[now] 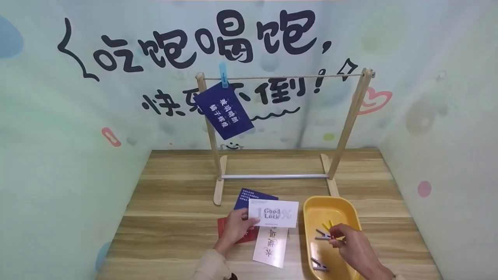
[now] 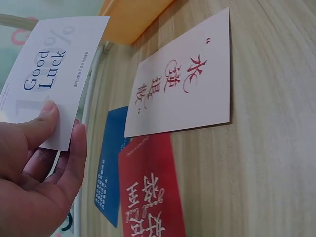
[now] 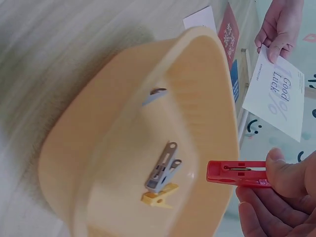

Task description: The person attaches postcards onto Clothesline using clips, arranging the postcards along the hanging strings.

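Note:
In the head view my left hand pinches a white "Good Luck" card by its left edge, thumb on the printed face. My right hand is over a yellow plastic tray. Between its thumb and fingers it grips a red clothespin, seen best in the right wrist view. Inside the tray lie a yellow clothespin, a grey clothespin beside it, and another grey clothespin nearer me.
Behind stands a wooden frame with a cord. A light blue clothespin holds a dark blue card at the cord's left end. On the table lie a blue card, a red card and a white card, partly overlapping.

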`<state>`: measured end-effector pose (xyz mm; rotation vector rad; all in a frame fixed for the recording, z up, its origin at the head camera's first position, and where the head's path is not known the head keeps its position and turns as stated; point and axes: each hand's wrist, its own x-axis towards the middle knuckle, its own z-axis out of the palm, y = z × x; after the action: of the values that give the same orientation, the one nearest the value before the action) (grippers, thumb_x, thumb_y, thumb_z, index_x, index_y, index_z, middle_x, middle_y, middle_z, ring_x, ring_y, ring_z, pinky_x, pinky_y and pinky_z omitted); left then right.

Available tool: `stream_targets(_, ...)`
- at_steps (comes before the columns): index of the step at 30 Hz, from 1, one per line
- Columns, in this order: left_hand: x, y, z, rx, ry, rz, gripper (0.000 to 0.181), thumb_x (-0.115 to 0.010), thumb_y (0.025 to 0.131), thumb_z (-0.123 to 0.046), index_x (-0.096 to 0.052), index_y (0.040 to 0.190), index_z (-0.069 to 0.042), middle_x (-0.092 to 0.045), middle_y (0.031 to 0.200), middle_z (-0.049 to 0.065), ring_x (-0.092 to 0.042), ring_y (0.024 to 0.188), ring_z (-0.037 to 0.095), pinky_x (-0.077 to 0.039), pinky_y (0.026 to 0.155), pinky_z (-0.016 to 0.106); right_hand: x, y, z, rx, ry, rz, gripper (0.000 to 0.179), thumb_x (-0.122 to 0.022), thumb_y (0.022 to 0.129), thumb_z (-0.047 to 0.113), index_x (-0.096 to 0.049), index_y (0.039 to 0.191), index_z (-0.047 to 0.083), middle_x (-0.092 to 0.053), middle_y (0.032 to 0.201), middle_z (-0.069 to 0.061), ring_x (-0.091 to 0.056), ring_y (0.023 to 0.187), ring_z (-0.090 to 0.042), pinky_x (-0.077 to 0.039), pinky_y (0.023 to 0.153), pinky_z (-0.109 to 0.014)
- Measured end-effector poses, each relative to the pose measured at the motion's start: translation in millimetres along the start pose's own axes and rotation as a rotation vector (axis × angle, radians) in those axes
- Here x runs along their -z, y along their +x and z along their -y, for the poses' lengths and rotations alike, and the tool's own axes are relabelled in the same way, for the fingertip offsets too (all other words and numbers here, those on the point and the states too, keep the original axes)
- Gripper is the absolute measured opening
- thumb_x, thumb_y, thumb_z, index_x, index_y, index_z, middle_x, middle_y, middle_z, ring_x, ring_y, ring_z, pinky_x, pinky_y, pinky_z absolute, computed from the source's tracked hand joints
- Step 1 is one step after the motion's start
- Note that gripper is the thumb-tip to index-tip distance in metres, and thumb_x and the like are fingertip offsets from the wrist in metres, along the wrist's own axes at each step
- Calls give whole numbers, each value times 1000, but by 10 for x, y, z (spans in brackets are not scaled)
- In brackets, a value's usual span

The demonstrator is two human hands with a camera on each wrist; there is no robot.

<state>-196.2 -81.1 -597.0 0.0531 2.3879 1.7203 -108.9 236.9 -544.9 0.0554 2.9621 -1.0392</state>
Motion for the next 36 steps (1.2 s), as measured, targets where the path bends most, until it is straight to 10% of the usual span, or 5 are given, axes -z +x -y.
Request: stream_targets(36, 378, 72, -628, -25, 16, -26, 29, -73, 90, -15, -70, 115, -1, -75, 108, 19, -74, 90, 24, -61, 77, 31, 432, 218, 657, 404, 19, -332, 22, -85, 72, -1, -74, 88, 9, -77, 82, 1, -67, 70, -9, -53, 58, -18)
